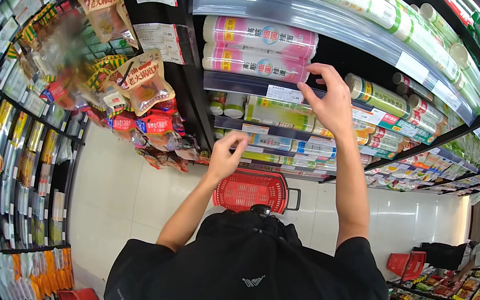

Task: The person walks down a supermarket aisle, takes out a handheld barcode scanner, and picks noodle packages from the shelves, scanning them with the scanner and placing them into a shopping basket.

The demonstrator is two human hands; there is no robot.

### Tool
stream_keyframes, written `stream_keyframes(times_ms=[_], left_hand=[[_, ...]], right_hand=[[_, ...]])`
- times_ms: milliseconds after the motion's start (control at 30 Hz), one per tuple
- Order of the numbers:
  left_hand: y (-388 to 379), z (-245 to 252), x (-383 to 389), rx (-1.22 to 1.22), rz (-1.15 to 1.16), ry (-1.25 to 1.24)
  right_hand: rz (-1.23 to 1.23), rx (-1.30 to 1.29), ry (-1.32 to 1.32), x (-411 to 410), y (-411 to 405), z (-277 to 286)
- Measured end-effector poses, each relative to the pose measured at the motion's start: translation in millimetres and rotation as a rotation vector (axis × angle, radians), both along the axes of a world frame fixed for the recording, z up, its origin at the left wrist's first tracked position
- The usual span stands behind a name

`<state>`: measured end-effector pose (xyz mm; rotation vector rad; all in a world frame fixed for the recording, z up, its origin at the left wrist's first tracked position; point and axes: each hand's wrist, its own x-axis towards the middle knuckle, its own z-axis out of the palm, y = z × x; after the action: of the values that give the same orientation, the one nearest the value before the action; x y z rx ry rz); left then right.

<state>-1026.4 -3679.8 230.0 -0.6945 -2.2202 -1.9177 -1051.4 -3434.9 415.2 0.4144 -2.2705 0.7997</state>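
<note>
Two pink-and-white wrapped packs of dried noodles, an upper pack (260,36) and a lower pack (257,63), lie one on the other on a dark shelf. My right hand (327,100) is at the right end of the lower pack, thumb and fingers spread. Its fingertips are at or against the wrapper; contact is hard to tell. My left hand (226,153) hovers lower, in front of the bottom shelves, loosely curled with nothing in it. Beneath my hands a red plastic shopping basket (250,190) stands on the floor, with no goods visible inside.
A clear shelf edge strip (332,18) juts out above the pink packs. Bagged goods (143,83) hang on a rack at left. More noodle packs (378,96) lie to the right. Across the pale tiled floor (110,187) are other shelves; a person (478,257) bends at far right.
</note>
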Motion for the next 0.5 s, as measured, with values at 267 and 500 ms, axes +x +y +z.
stream_keyframes(times_ms=[267,500], left_hand=[[-39,-87,76,-0.141,-0.732,-0.442],[-12,-102,101,-0.291,-1.290,-0.376]], right_hand=[[0.808,0.499,-0.902,99,-41,-95],[0.679,0.313,-1.352,192,-37,-171]])
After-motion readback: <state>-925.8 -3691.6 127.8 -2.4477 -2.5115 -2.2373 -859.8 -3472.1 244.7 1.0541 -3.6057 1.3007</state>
